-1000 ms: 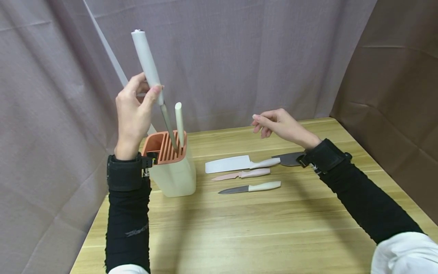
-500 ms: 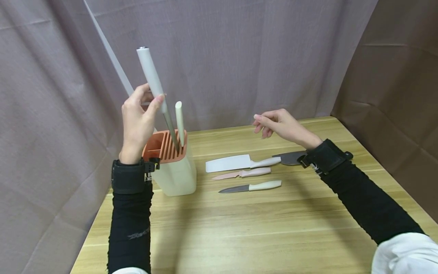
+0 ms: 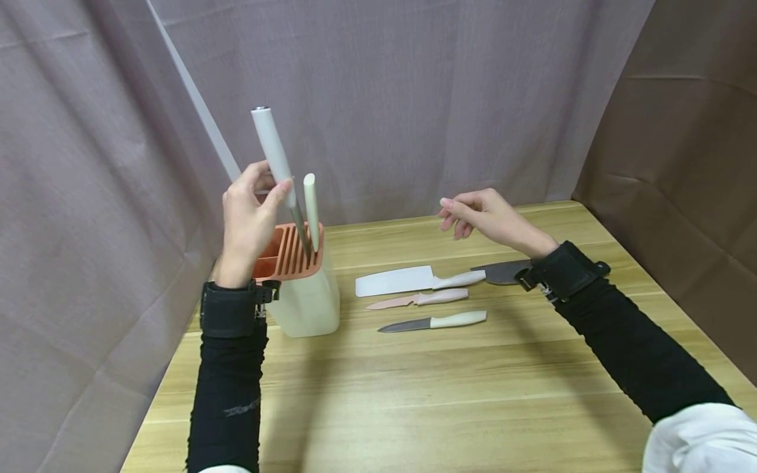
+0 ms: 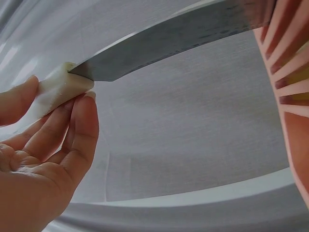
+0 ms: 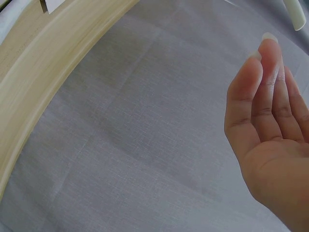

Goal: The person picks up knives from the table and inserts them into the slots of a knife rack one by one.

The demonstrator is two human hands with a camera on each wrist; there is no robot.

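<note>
My left hand (image 3: 251, 210) pinches the white handle of a long knife (image 3: 273, 154) near where the blade begins. The steel blade (image 4: 183, 38) slants down into a slot of the orange-topped cream knife block (image 3: 298, 286) at the table's left. Another white-handled knife (image 3: 310, 207) stands in the block beside it. My right hand (image 3: 481, 215) hovers above the table's far middle, fingers relaxed and holding nothing (image 5: 270, 130).
On the wooden table (image 3: 449, 394) right of the block lie a white cleaver (image 3: 414, 281), a pink knife (image 3: 416, 301), a steel paring knife (image 3: 434, 322) and a dark blade (image 3: 499, 272) partly behind my right wrist. Grey curtains close the back and left.
My left hand has lowered the long knife, and its blade has sunk deeper into the block's slot. The right hand has barely moved.
</note>
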